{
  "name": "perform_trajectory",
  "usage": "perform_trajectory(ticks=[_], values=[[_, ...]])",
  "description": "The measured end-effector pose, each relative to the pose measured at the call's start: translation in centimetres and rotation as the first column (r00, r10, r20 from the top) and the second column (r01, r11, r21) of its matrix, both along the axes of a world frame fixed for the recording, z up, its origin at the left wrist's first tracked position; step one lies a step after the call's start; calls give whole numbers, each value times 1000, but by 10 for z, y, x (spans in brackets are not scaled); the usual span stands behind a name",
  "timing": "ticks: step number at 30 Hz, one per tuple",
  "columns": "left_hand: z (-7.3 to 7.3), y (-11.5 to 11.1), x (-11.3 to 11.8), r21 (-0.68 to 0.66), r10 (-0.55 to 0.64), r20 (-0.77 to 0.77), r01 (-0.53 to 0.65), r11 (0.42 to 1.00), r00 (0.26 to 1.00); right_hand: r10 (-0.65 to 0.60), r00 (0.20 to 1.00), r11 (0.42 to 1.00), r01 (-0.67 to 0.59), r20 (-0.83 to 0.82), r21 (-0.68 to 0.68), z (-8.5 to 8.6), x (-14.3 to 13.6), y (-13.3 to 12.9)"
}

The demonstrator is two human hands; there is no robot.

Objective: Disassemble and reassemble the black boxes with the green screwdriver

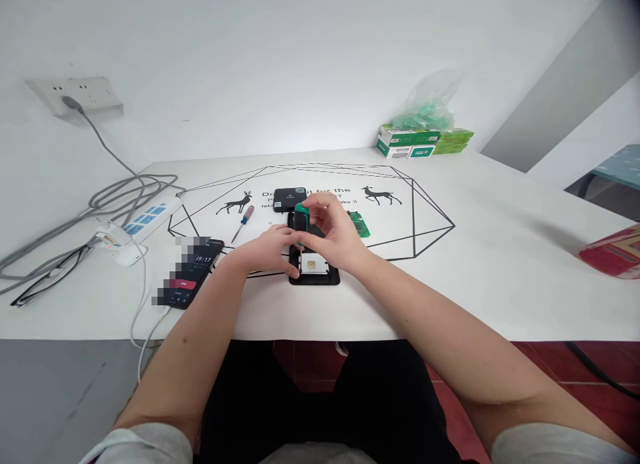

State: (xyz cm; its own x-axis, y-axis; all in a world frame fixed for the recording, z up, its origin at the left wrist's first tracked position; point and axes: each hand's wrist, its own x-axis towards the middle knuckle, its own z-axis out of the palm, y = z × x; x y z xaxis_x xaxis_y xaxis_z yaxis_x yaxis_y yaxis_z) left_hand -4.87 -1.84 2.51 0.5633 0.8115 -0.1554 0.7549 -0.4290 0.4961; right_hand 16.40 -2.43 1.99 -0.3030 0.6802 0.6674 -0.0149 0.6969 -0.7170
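Observation:
My right hand (334,229) is closed round the green and black handle of a screwdriver (301,217). The screwdriver stands upright, its shaft pointing down at the left side of an opened black device case (316,281). A silvery metal part with a small tan square (311,265) lies inside the case. My left hand (275,248) grips the case's left edge with the thumb low, its fingers reaching close to the screwdriver shaft. Fingers hide part of the case and the tip. Just behind are a black square cover (290,199) and a green circuit board (359,224).
A second screwdriver (243,223) lies left of the cover. Farther left are a phone (196,277) with a white cable, a power strip (153,217) and coiled grey cords. Green and white boxes (407,143) stand by the wall; a red package (613,252) is at right.

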Motion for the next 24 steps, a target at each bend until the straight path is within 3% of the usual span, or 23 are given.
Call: perform_trajectory(ticks=[6,10,17,21,24], values=[[-3,2,-3,20,-47,10,47,999,999,-23,999,990,18,-39,-140,-2,-1,-1],[-5,5,-9,49,-90,58,87,995,994,-55,992,994,43,-117,-102,-2,0,3],[-1,2,-4,154,-77,142,55,987,987,-132,979,989,119,-158,-91,-6,1,11],[-3,6,-6,225,-25,135,-6,974,991,-185,968,983,180,-168,-43,-8,1,14],[-9,16,-10,328,85,69,-103,939,994,-239,955,971,238,-178,-25,-7,3,17]])
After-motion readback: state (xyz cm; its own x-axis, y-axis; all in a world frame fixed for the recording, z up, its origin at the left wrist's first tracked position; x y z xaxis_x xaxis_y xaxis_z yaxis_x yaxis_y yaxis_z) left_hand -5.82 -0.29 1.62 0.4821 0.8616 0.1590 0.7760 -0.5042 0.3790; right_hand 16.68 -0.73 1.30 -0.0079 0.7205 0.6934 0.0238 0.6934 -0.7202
